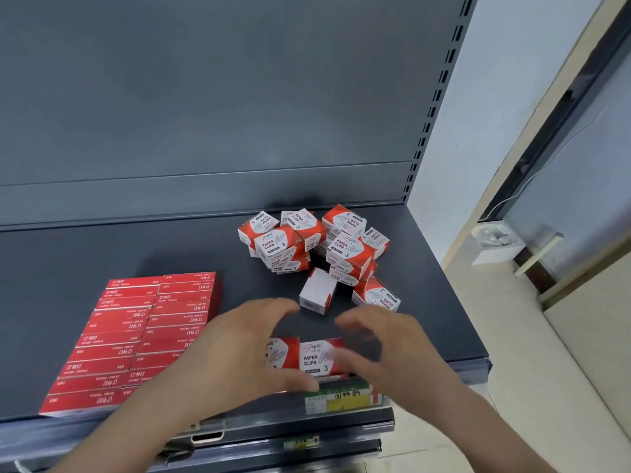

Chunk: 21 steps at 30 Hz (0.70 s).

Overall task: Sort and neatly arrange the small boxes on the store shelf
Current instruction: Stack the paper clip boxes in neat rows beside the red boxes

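Boxes point(309, 356) in left-right row, print upright (left hand point(239, 343), right hand point(386, 349) cupped; grip unclear)

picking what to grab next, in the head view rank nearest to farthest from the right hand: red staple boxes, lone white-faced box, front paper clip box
1. front paper clip box: at the front edge of the shelf, under the fingers of the right hand.
2. lone white-faced box: just behind, further back on the shelf.
3. red staple boxes: far left, beyond the left hand.
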Each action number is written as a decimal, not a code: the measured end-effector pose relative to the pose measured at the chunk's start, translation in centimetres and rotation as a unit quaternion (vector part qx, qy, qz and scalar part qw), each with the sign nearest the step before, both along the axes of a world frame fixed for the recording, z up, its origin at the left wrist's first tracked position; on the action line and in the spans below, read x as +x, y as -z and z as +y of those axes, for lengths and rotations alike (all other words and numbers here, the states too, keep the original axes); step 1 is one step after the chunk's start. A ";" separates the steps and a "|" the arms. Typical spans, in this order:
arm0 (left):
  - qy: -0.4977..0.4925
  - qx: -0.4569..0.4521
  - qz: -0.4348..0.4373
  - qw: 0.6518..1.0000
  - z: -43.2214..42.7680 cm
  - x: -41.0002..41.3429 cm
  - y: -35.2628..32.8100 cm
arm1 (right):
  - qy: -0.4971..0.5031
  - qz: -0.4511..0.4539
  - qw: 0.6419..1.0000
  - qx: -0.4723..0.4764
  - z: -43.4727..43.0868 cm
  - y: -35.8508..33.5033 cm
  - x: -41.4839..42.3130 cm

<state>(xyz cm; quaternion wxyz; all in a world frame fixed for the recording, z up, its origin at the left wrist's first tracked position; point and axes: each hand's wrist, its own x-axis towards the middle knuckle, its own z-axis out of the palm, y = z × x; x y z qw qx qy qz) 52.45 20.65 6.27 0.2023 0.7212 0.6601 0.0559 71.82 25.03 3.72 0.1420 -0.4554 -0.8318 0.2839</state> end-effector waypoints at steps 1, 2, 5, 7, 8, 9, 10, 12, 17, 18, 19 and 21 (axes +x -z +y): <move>0.007 0.013 0.014 1.000 0.3 0.7 -0.5 | 0.048 0.051 0.997 0.035 0.7 -0.6 0.5; 0.023 0.018 0.034 0.999 0.6 1.5 -0.7 | 0.093 0.088 0.989 0.079 1.5 -1.0 0.8; 0.075 0.002 0.119 0.990 1.9 3.8 -0.3 | 0.144 0.059 0.981 0.116 4.3 -1.8 0.4; 0.102 -0.026 0.167 0.980 2.5 4.8 0.3 | 0.152 0.010 0.984 0.090 5.9 -1.8 -0.3; 0.110 -0.038 0.176 0.977 2.7 5.0 0.6 | 0.153 0.000 0.984 0.088 6.4 -1.6 -0.6; 0.115 -0.045 0.177 0.976 2.9 5.0 0.8 | 0.152 -0.006 0.984 0.090 6.8 -1.3 -0.8; 0.118 -0.046 0.174 0.976 3.1 5.0 1.0 | 0.152 -0.010 0.984 0.093 7.1 -1.0 -0.9; 0.119 -0.032 0.157 0.980 3.3 4.9 0.9 | 0.151 -0.011 0.984 0.094 7.3 -0.5 -1.1; 0.065 0.018 0.033 0.997 3.5 3.3 -2.9 | 0.127 0.076 0.986 0.081 5.1 -1.5 0.6; 0.050 0.042 0.013 0.998 3.5 2.7 -4.0 | 0.103 0.092 0.989 0.058 4.1 -1.6 1.2; 0.035 0.070 -0.005 0.997 3.5 2.1 -4.9 | 0.076 0.095 0.992 0.021 3.1 -1.7 1.5; 0.021 0.103 -0.020 0.994 3.5 1.5 -5.6 | 0.026 0.064 0.996 -0.063 1.1 -0.7 1.4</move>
